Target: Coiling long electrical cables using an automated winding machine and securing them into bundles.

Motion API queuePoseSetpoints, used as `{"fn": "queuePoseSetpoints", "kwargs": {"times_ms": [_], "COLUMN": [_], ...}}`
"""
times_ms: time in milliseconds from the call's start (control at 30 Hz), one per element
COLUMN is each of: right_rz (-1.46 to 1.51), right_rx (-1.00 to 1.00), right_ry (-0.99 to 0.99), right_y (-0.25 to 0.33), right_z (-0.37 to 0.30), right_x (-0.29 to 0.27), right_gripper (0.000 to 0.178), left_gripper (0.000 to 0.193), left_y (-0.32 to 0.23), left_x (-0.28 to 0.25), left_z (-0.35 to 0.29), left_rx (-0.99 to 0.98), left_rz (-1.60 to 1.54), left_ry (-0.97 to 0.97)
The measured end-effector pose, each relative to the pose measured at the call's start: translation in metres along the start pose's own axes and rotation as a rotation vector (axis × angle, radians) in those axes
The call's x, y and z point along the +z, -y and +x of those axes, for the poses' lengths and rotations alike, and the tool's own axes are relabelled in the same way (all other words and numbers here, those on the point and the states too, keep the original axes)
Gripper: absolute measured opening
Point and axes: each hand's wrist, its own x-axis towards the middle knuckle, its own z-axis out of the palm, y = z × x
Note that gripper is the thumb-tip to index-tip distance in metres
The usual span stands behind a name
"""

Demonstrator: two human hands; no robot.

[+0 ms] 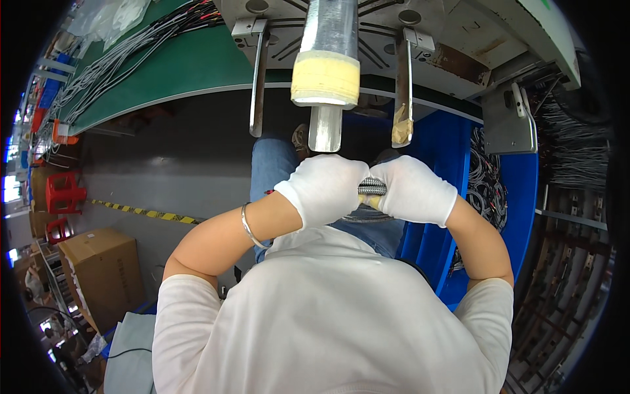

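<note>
The left hand [328, 189] and the right hand [416, 190], both in white gloves, met knuckle to knuckle with their fingers curled in around a dark grey, ribbed cable bundle [373, 187]. The bundle sat between them, part of it showing on the body side of the grip; the fingertips were hidden. Just beyond the left hand a metal rod [325, 128] pointed toward the grip from a machine [453, 26]. Right of the grip stood a blue bin [520, 197] holding coiled cables [484, 184], and well to its left a cardboard box [108, 272].
</note>
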Motion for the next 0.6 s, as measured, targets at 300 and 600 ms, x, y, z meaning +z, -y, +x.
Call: {"fn": "queuePoseSetpoints", "kwargs": {"times_ms": [300,600], "right_rz": [0.352,0.453], "right_rx": [0.286,0.219], "right_ry": [0.053,0.128], "right_y": [-0.001,-0.026], "right_z": [0.003,-0.045], "right_x": [-0.008,-0.048], "right_gripper": [0.014,0.019], "left_gripper": [0.014,0.013], "left_y": [0.004,-0.013], "left_x": [0.015,0.014], "left_z": [0.018,0.039], "left_rx": [0.074,0.462], "left_rz": [-0.011,-0.226], "left_ry": [-0.323,-0.492]}}
